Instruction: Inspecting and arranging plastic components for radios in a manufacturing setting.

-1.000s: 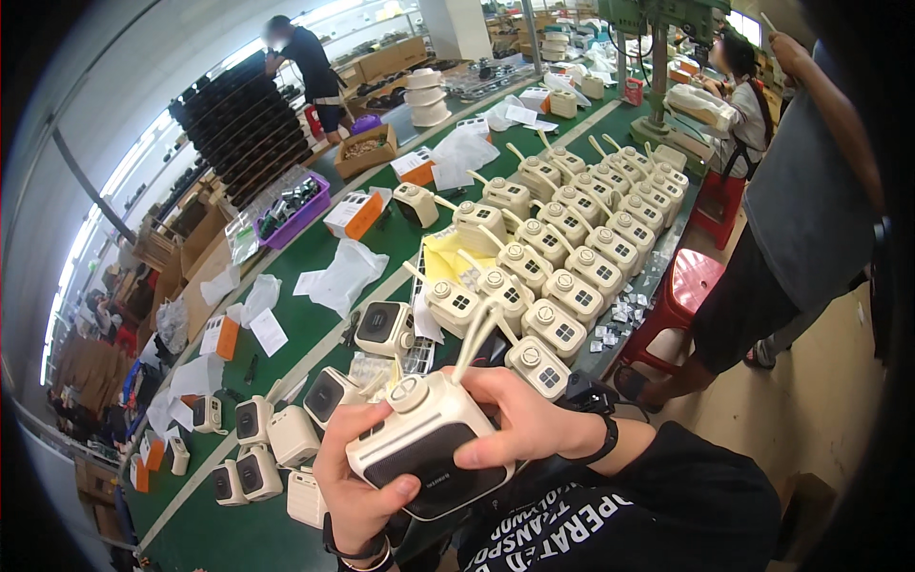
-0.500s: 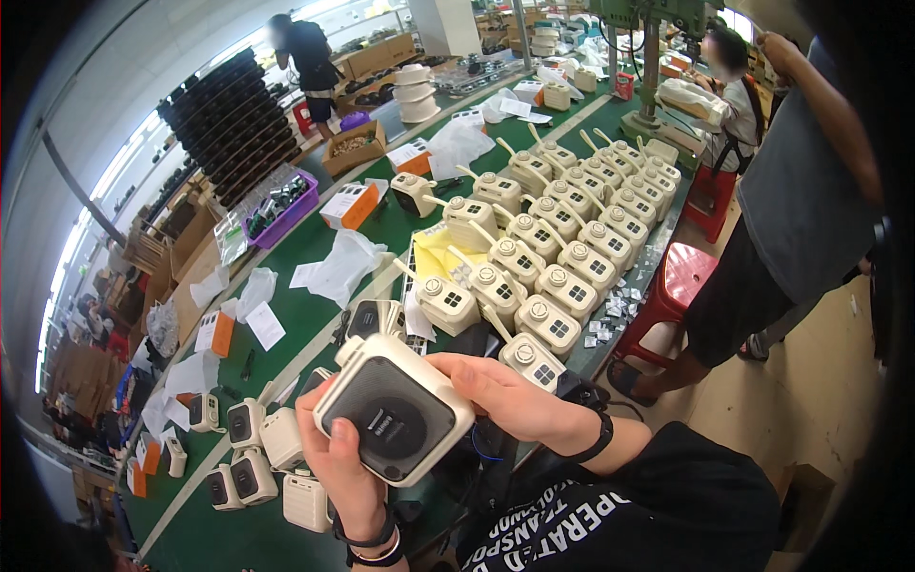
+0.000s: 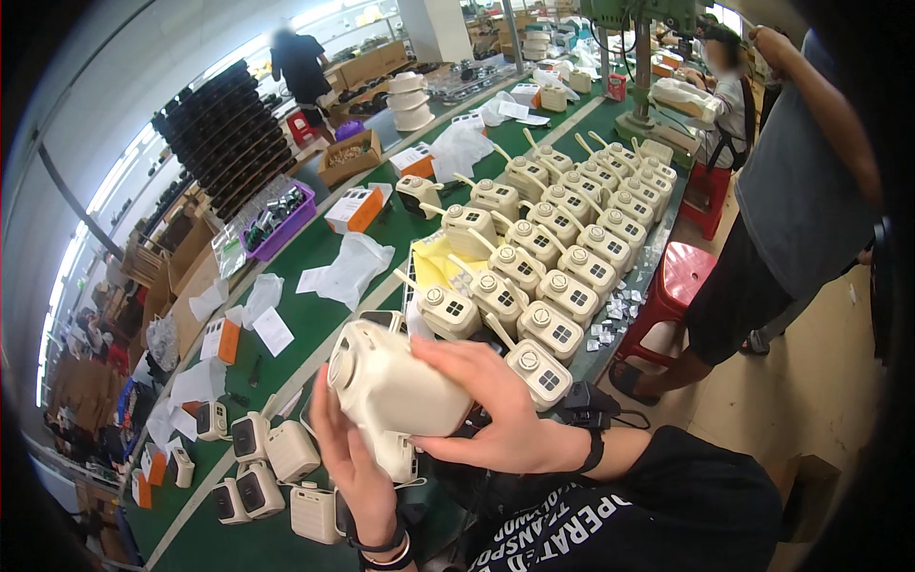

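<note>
Between my two hands is a cream portable speaker (image 3: 405, 386) with a round knob at its top end. It is tilted, its plain cream side facing up. My right hand (image 3: 510, 410) wraps its right side, thumb on the upper edge and fingers beneath. My left hand (image 3: 357, 467) supports it from the left, its fingers partly hidden behind the knob end. Under the held speaker shows another cream part (image 3: 393, 456), mostly covered by my hands. Closely packed rows of similar speakers (image 3: 551, 329), with strap handles and four dark square buttons, stand just beyond.
More speakers (image 3: 291, 450) with dark grilles sit at the left on the green table (image 3: 310, 248). White plastic bags (image 3: 353, 267), orange-and-white boxes (image 3: 355, 208) and a purple basket (image 3: 281, 224) lie farther off. A red stool (image 3: 679, 286) and a standing person (image 3: 801, 191) are at the right.
The speaker in my hands has turned from its dark grille side to its plain cream side, knob toward the left. My right hand has shifted its grip around it.
</note>
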`<state>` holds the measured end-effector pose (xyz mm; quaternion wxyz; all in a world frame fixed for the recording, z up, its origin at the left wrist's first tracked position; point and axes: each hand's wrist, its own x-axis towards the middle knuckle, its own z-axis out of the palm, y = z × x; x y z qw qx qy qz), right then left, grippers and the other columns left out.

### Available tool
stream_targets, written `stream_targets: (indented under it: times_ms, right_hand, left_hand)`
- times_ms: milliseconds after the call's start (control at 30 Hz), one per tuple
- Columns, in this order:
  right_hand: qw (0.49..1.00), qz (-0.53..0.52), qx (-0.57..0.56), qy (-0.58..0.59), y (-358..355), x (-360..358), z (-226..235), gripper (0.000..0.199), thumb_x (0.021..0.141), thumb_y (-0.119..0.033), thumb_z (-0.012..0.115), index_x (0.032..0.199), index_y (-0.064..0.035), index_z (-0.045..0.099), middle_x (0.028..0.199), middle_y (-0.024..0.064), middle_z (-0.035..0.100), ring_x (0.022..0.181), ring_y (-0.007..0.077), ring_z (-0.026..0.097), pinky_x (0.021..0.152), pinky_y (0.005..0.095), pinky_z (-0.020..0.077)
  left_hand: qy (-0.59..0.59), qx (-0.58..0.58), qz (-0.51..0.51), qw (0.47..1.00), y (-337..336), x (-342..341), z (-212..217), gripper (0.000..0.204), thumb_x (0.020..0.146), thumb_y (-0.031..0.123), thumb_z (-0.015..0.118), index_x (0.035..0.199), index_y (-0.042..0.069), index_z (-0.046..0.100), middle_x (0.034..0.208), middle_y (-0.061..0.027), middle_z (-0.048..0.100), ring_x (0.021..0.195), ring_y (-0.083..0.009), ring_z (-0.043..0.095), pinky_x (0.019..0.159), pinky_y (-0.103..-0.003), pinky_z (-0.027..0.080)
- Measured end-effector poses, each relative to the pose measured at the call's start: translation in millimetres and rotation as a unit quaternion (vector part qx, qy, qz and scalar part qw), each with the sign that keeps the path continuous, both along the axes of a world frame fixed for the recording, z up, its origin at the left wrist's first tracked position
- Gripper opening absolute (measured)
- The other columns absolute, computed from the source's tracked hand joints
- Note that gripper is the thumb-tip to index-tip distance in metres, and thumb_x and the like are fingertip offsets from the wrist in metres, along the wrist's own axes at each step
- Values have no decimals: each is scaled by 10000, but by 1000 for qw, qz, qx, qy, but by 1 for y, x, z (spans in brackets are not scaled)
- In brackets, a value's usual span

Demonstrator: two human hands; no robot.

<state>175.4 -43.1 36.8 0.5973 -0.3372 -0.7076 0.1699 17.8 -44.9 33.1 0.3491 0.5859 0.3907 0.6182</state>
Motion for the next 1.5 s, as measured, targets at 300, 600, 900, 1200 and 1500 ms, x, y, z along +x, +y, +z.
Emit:
stream_targets:
  times_ms: [300,600,900,1200,1500]
  right_hand:
    - [987,32,108,-115,-18,-14,4,532,655,-164,688,1151,-41,538,1240,164,456,1029,318,471,889,381,407]
    - [987,145,1,61,2,6,28,334,812,-59,534,1140,6,537,1165,161,520,988,276,516,827,341,410]
    - [965,249,-43,70,17,-9,29,410,875,-119,458,1270,-27,405,1236,175,439,1149,290,408,947,357,317]
    - [899,309,-220,218,26,-7,19,151,899,-154,467,934,-20,528,1075,107,507,978,145,483,881,296,358]
    - [912,309,-265,-42,48,50,2,616,702,-296,709,1168,45,494,919,137,576,794,184,565,656,278,457]
  left_hand:
    - [-94,-52,-39,993,-17,-11,4,927,703,475,634,1340,-19,177,1300,-180,352,1171,-272,411,979,-378,330]
    - [-249,-79,-31,965,-22,-21,9,894,636,349,654,1309,-46,219,1232,-212,399,1106,-299,460,939,-385,387]
    - [-126,-23,-29,991,-18,-8,9,868,655,475,561,1296,-24,256,1214,-206,400,1074,-286,473,911,-386,397]
    - [-29,-17,-19,999,-15,-11,2,900,593,438,627,1262,-56,283,1156,-208,427,1059,-275,471,909,-367,382]
    - [-20,-178,-143,973,5,-19,5,842,601,353,698,1243,-25,307,1141,-157,452,1052,-244,483,904,-339,393]
